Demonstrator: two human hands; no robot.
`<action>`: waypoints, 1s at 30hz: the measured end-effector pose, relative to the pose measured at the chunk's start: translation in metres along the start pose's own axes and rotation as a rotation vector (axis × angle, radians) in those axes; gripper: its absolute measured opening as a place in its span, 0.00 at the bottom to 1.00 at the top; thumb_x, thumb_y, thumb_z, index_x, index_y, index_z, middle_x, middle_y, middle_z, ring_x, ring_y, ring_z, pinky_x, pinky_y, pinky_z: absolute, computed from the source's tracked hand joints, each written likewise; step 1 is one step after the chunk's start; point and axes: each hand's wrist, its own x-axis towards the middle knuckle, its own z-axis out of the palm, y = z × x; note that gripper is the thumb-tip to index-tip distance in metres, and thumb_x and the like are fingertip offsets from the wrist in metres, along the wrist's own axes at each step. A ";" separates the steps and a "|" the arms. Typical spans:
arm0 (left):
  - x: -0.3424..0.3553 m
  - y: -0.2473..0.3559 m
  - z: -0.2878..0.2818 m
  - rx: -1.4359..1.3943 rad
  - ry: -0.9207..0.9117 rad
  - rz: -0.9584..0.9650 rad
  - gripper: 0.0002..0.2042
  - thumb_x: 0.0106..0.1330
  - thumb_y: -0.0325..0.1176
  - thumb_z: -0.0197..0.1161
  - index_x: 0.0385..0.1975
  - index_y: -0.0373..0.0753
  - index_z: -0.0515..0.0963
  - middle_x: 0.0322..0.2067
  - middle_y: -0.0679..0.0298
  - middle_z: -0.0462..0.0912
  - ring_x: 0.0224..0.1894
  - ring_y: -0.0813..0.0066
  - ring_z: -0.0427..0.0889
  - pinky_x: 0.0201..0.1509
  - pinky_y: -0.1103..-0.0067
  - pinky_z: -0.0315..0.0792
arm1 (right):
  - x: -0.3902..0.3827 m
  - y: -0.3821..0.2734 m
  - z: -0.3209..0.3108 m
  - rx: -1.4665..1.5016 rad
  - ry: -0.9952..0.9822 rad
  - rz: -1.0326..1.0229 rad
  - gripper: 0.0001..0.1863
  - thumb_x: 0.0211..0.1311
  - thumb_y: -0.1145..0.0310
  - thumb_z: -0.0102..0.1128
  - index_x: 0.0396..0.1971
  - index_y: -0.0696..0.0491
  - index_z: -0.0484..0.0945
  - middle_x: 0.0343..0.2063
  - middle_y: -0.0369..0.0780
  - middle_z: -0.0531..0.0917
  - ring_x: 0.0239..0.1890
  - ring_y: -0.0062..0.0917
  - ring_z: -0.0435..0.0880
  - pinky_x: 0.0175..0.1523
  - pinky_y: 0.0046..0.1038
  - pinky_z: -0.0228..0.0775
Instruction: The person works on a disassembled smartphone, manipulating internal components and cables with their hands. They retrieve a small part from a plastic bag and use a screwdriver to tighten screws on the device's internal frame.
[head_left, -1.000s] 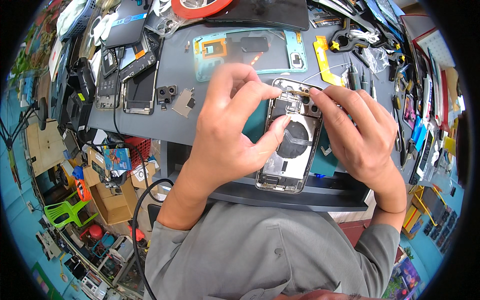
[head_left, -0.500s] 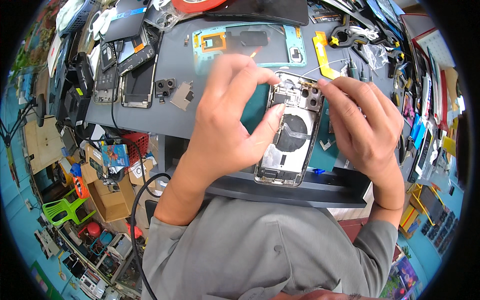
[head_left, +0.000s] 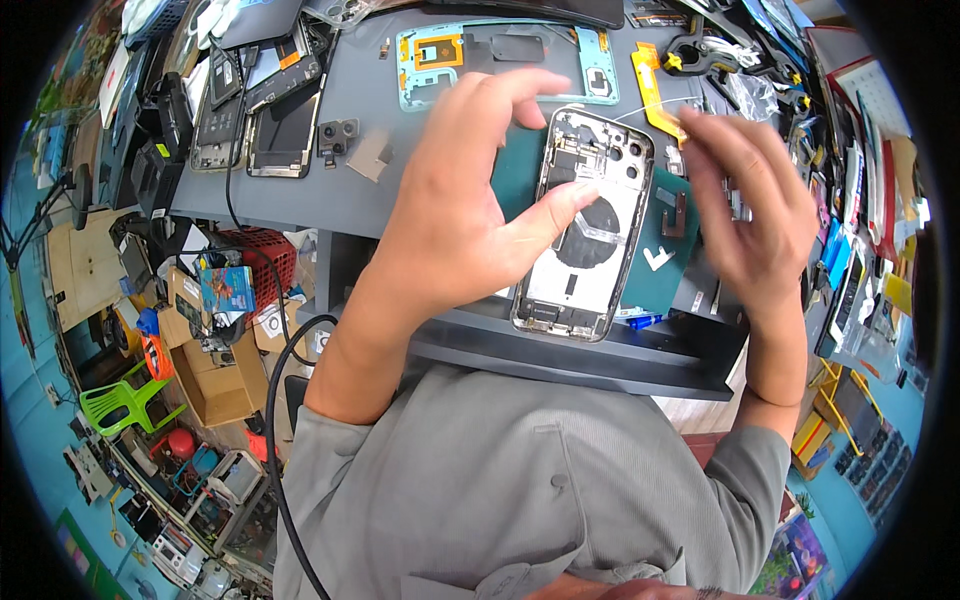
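Note:
An opened phone housing (head_left: 588, 270), with exposed small parts and a dark round coil, lies tilted over a teal mat (head_left: 660, 275). My left hand (head_left: 450, 210) is at its left with fingers apart and curved, the thumb tip resting on the housing and the index raised above the top left. My right hand (head_left: 750, 200) is off the housing to the right, slightly blurred, fingers loosely bent and apart near a yellow flex cable (head_left: 652, 95), with nothing visible held. A small white bracket (head_left: 658, 257) and a dark metal piece (head_left: 673, 215) lie right of the phone.
Behind lie a light blue phone frame (head_left: 600, 70), a camera module (head_left: 338, 135) and a metal plate (head_left: 372, 155). Stacked disassembled phones (head_left: 285, 135) and a cable crowd the left; black clamps (head_left: 690, 55) and tools fill the right. A drawer ledge (head_left: 500, 365) runs along the front.
My right hand has left the housing's top, moving rightward. My left index has lifted while the thumb has shifted onto the housing. The whole scene sits higher in the picture.

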 end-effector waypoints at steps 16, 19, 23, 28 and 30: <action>0.001 0.003 0.001 0.076 -0.042 -0.074 0.39 0.61 0.29 0.87 0.75 0.41 0.78 0.50 0.69 0.79 0.47 0.78 0.71 0.51 0.81 0.72 | -0.017 0.047 -0.050 -0.395 -0.359 0.468 0.16 0.70 0.65 0.70 0.56 0.47 0.87 0.37 0.37 0.93 0.37 0.39 0.90 0.47 0.41 0.80; 0.001 0.005 0.001 0.096 -0.040 -0.069 0.39 0.61 0.29 0.87 0.75 0.41 0.79 0.50 0.69 0.79 0.47 0.77 0.71 0.51 0.81 0.72 | -0.019 0.054 -0.054 -0.418 -0.354 0.490 0.16 0.72 0.62 0.72 0.55 0.49 0.87 0.37 0.39 0.93 0.41 0.43 0.91 0.49 0.43 0.80; 0.000 0.002 0.001 0.092 -0.026 -0.028 0.39 0.62 0.30 0.87 0.75 0.41 0.78 0.51 0.69 0.80 0.47 0.76 0.71 0.52 0.81 0.72 | -0.016 0.053 -0.058 -0.459 -0.232 0.430 0.16 0.72 0.59 0.76 0.53 0.51 0.90 0.36 0.40 0.92 0.36 0.37 0.90 0.44 0.38 0.79; -0.001 0.006 0.001 0.104 -0.027 -0.042 0.38 0.64 0.30 0.84 0.76 0.42 0.78 0.55 0.69 0.84 0.47 0.76 0.71 0.52 0.80 0.72 | 0.000 0.012 -0.045 0.077 -0.235 0.311 0.15 0.70 0.61 0.81 0.48 0.55 0.93 0.34 0.38 0.91 0.29 0.21 0.81 0.33 0.26 0.69; -0.003 0.007 0.001 0.120 -0.019 -0.031 0.37 0.64 0.29 0.83 0.76 0.43 0.78 0.56 0.69 0.85 0.48 0.75 0.71 0.52 0.79 0.72 | 0.005 0.001 -0.031 0.175 -0.254 0.338 0.15 0.71 0.63 0.81 0.49 0.56 0.92 0.35 0.39 0.92 0.29 0.22 0.81 0.34 0.27 0.71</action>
